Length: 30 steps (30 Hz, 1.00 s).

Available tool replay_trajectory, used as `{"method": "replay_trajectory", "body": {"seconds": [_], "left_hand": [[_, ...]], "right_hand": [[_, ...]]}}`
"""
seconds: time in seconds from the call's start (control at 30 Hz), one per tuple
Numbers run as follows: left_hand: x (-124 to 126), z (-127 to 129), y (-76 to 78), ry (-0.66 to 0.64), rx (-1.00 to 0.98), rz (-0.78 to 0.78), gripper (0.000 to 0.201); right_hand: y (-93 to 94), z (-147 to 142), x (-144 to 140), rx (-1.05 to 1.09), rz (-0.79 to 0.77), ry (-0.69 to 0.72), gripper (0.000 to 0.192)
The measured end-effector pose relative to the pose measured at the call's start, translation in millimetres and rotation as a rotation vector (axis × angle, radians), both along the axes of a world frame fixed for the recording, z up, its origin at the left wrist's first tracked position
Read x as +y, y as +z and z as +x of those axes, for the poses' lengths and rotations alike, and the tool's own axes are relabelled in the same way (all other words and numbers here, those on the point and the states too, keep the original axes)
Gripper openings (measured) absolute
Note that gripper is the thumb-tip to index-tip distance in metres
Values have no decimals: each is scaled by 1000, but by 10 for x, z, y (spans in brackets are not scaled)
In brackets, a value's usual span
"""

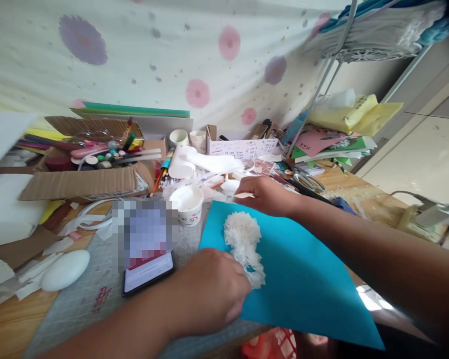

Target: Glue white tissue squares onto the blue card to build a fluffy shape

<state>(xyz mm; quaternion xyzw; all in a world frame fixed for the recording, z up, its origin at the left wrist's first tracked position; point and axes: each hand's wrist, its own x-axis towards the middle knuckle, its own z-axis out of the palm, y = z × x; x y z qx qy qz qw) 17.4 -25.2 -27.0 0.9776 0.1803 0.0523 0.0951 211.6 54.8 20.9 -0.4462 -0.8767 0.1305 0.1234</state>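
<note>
A blue sheet of paper (299, 279) lies on the cutting mat, its lower right corner past the table edge. Ruffled white paper pieces (243, 234) form a round cluster with a narrower trail below it on the sheet. My left hand (215, 286) is closed at the left side of the lower ruffles; its fingertips are hidden, and what they hold cannot be made out. Above the sheet's upper edge, my right hand (264, 194) has its fingers closed beside white scraps (230, 186). Something pale shows under those fingers, too unclear to name.
A paper cup (187, 204) stands behind a phone (149, 271) on the cutting mat (93, 284). A white egg-shaped object (65, 270) lies left. Behind are a cardboard box (86, 182) of pens and scissors (309, 182). A glue gun-like tool (422, 217) is at right.
</note>
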Motion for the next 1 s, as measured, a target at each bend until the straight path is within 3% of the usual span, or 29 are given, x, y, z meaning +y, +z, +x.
{"method": "replay_trajectory", "body": {"seconds": [0.13, 0.27, 0.37, 0.5, 0.57, 0.7, 0.77, 0.87, 1.0], "left_hand": [[19, 2, -12, 8, 14, -88, 17], [54, 12, -44, 63, -31, -269, 16], [71, 30, -46, 175, -67, -397, 15], [78, 60, -35, 453, -131, -457, 10], [82, 70, -42, 456, -120, -415, 11], [95, 69, -74, 291, -72, -361, 15], [97, 69, -77, 271, -64, -384, 18], [84, 92, -54, 329, -51, -447, 17], [52, 154, -31, 506, -29, -493, 24]], "right_hand": [[61, 248, -596, 17, -225, 34, 20], [-83, 277, -909, 67, -449, 0, 18], [-188, 226, -928, 51, -443, -16, 14], [-258, 200, -890, 48, -426, -46, 13], [-276, 214, -883, 46, -429, -51, 13], [-296, 240, -878, 60, -429, -71, 14], [-302, 234, -880, 62, -414, -78, 14], [-321, 198, -889, 67, -369, -92, 14], [-353, 142, -902, 65, -339, -116, 13]]}}
